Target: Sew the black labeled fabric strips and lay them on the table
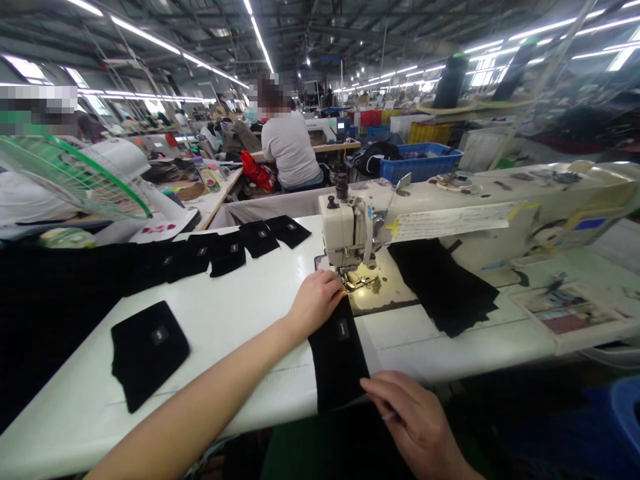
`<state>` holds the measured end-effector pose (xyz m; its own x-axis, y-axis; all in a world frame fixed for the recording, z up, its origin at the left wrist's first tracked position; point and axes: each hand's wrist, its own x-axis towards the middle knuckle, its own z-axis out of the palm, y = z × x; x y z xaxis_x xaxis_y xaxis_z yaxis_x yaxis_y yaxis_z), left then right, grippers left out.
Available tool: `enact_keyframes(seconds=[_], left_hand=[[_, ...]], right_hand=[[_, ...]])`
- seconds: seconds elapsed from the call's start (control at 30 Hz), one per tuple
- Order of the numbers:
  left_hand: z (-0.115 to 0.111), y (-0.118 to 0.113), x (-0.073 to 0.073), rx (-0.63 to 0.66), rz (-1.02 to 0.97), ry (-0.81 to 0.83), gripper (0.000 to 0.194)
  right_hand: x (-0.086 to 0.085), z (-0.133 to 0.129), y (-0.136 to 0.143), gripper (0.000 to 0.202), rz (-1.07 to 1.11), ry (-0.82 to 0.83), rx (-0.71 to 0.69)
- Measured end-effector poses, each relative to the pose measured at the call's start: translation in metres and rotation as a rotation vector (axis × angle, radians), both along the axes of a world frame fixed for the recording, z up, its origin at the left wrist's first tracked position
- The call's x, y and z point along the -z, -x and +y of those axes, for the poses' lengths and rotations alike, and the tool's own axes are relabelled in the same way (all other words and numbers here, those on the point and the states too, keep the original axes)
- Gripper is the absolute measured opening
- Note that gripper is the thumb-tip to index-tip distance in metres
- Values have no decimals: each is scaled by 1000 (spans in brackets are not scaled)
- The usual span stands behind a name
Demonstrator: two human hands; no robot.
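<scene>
A black fabric piece (340, 363) with a small dark label (343, 329) hangs from the sewing machine (347, 230) bed over the front table edge. Its far end lies close to the presser foot (360, 280). My left hand (320, 297) is closed on that far end, fingers bunched beside the foot. At the near right edge, my right hand (413, 417) pinches the fabric between thumb and finger. Something small and pale shows under its curled fingers, too little to name. Left of my forearm, another labelled black piece (150, 353) lies flat.
A row of labelled black pieces (227, 253) runs along the table's back edge. Right of the needle lies a stack of black pieces (445, 287), then a tray of small items (575, 310). A green fan (75, 177) stands left; a person (293, 147) sits ahead beyond the table.
</scene>
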<state>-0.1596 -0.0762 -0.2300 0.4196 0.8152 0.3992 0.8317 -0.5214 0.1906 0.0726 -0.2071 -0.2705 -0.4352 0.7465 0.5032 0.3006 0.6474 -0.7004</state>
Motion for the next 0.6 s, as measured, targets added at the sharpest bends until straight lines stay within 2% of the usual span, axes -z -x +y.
enact_keyframes(seconds=[0.07, 0.23, 0.43, 0.6], left_hand=[[-3, 4, 2, 70, -1, 0, 16], [-2, 13, 3, 160, -1, -4, 18], [10, 17, 6, 194, -43, 13, 19], [13, 20, 2, 188, -40, 18, 19]], right_hand=[[0, 2, -6, 45, -48, -43, -12], [0, 6, -10, 43, -200, -83, 11], [-7, 9, -3, 37, -312, -62, 45], [-8, 10, 0, 32, -352, -4, 21]])
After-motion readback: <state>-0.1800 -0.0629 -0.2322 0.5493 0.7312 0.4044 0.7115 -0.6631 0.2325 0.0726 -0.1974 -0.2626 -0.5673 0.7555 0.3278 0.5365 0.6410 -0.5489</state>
